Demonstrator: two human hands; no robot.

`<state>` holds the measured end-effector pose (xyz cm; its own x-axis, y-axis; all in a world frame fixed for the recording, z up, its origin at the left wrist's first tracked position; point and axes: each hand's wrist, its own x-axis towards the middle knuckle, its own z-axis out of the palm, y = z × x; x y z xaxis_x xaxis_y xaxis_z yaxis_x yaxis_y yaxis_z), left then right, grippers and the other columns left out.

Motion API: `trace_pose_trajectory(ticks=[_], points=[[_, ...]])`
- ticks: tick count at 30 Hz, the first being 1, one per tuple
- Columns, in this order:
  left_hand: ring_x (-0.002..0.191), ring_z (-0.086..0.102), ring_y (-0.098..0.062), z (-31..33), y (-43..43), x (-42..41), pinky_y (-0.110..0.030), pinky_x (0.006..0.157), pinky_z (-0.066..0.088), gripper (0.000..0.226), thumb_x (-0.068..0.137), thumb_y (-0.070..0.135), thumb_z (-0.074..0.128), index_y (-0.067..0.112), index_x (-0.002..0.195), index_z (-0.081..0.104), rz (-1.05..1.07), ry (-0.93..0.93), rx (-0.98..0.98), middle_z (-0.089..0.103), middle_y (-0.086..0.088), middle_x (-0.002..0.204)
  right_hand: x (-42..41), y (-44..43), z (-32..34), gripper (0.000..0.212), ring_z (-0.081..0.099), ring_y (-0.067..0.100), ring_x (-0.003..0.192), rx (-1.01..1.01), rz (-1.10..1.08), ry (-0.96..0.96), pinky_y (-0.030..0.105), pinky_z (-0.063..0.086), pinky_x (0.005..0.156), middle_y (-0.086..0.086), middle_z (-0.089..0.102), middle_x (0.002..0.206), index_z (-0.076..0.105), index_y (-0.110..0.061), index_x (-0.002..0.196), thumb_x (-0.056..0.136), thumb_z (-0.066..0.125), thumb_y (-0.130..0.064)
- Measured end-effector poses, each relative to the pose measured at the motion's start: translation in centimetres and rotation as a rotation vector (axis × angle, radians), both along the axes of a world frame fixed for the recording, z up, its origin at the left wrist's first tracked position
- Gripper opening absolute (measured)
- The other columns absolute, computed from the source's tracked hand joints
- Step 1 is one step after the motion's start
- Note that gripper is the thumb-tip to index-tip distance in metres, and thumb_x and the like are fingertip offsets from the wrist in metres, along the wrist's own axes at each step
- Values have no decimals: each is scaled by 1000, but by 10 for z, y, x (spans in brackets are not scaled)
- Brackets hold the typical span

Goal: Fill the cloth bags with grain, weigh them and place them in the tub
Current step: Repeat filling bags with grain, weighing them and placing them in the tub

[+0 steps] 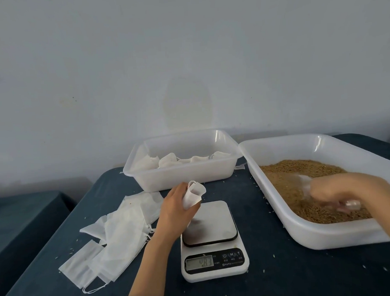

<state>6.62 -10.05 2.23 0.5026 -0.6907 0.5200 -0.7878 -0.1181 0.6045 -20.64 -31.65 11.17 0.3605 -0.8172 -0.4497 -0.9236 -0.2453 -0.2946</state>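
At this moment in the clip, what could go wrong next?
1. The left hand holds the cloth bag above the scale, well short of the grain tray, so carried grain may spill onto the cloth.
2. The right hand is blurred mid-scoop; more kernels may scatter.
3. The display is not at zero.

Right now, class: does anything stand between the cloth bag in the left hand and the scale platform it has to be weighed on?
Nothing visible does. The left hand holds the cloth bag just above the far-left corner of the scale, whose platform is bare. The right hand is off in the grain tray.
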Motion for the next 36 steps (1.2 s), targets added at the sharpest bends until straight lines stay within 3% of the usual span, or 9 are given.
trace_pose_trajectory(ticks=[6,8,10,12,15,17,28,32,36], points=[[82,54,-3,1,0,1,-13,63,38,31,82,20,71,40,85,48,10,43,-27,59,16,83,-12,-13,6,48,62,23,96,-445,-82,157,34,52,87,9,61,108,35,-4,143,97,43,-18],[84,54,-2,1,0,1,-13,63,39,32,82,21,71,42,84,47,8,38,-20,59,16,83,-8,-11,-3,43,63,16,81,-387,-52,144,26,54,71,5,61,100,46,-7,141,98,45,-16],[83,53,-3,0,0,2,-13,63,38,28,81,22,70,38,86,48,7,29,-11,58,14,82,2,-8,-16,51,60,14,68,-257,5,86,21,48,54,10,59,103,33,-12,150,100,43,-11],[83,53,-3,-1,-1,3,-14,63,38,23,82,23,71,33,89,51,13,23,-2,58,14,83,12,-9,-25,47,66,17,73,-175,62,-56,20,45,53,13,59,105,34,-15,148,102,41,-11],[83,53,-3,-2,-1,3,-14,65,39,22,82,24,72,29,92,53,22,16,4,58,15,85,20,-12,-28,12,52,8,46,-61,81,-181,18,40,42,3,60,74,46,-15,109,106,37,-20],[83,53,-3,-2,-1,3,-15,65,39,22,82,23,72,29,91,53,20,15,2,58,16,84,15,-15,-25,24,45,9,38,28,20,-260,19,39,39,0,59,57,51,-9,93,105,41,-27],[75,56,-7,4,0,-1,-18,62,43,15,76,38,63,40,86,53,-33,148,-54,61,15,80,-13,-26,-16,31,51,15,41,192,-252,-696,26,43,38,12,61,67,56,0,104,88,68,-24],[75,57,-7,5,0,-2,-17,61,45,20,72,46,60,44,90,53,-62,222,-48,64,17,83,-9,-19,-11,29,53,12,45,180,-143,-786,24,43,39,6,67,70,58,-10,102,83,69,-29],[74,57,-7,4,1,0,-15,57,44,21,70,51,59,41,88,53,-53,242,-11,63,17,82,-8,-11,-6,26,55,12,55,-146,166,-683,28,43,52,-2,63,66,67,-15,92,94,55,-38]])
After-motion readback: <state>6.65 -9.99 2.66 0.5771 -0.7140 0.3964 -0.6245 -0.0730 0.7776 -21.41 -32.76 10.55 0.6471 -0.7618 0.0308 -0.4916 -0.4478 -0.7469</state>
